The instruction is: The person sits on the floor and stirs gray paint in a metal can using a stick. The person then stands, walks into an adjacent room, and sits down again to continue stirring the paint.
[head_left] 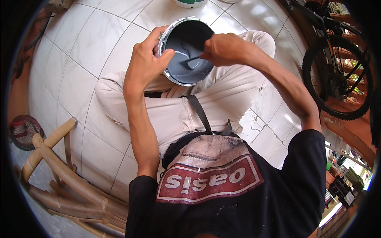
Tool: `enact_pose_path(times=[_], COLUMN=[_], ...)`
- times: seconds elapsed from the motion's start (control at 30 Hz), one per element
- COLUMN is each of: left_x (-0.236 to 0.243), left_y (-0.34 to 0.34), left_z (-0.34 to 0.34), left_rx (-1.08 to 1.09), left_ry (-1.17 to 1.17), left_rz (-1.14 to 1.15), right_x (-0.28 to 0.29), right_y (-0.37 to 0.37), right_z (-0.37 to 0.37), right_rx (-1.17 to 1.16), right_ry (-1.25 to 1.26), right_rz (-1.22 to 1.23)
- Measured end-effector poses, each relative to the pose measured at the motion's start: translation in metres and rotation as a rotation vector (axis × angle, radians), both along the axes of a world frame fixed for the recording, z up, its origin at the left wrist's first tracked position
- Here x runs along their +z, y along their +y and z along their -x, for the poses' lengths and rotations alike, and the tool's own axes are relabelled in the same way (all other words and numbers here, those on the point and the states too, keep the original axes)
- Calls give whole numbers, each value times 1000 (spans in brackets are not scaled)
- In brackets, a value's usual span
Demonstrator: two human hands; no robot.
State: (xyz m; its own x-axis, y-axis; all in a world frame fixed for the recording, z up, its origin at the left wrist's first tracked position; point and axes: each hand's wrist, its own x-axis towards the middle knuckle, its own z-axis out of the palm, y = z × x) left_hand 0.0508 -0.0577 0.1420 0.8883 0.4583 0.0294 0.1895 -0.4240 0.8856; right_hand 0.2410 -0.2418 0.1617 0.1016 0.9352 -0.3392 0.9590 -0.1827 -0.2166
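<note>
A round bucket (180,73) of dark grey paint, its pale rim smeared, is tilted toward me above my crossed legs in cream trousers (214,99). My left hand (149,59) grips the bucket's left side, thumb at the rim and fingers partly hidden round the outside. My right hand (222,49) is closed on a dark stirrer (194,59) at the right rim, and the stirrer's lower end is in the paint. A dark strap (198,111) lies across my lap.
A bamboo chair frame (71,170) stands at the lower left beside a small wheel (25,131). A bicycle (337,75) is at the right. A white-and-green container (188,3) sits beyond the bucket on the white tiled floor (95,39).
</note>
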Motion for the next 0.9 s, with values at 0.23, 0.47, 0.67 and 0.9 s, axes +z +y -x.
enact_pose_path(times=[0.23, 0.47, 0.67, 0.9], left_x=[3, 2, 0, 1], left_y=[1, 4, 4, 3], left_z=[0, 0, 0, 2], left_rx=[-2, -11, -15, -1], left_ry=[-11, 3, -25, -11], left_rz=[-6, -28, 14, -2], right_x=[10, 14, 11, 8], right_y=[6, 11, 11, 24], right_z=[2, 5, 21, 17], right_rx=[-60, -115, -64, -66], right_ry=[-33, -12, -8, -123], right_rz=[-46, -52, -155, -182])
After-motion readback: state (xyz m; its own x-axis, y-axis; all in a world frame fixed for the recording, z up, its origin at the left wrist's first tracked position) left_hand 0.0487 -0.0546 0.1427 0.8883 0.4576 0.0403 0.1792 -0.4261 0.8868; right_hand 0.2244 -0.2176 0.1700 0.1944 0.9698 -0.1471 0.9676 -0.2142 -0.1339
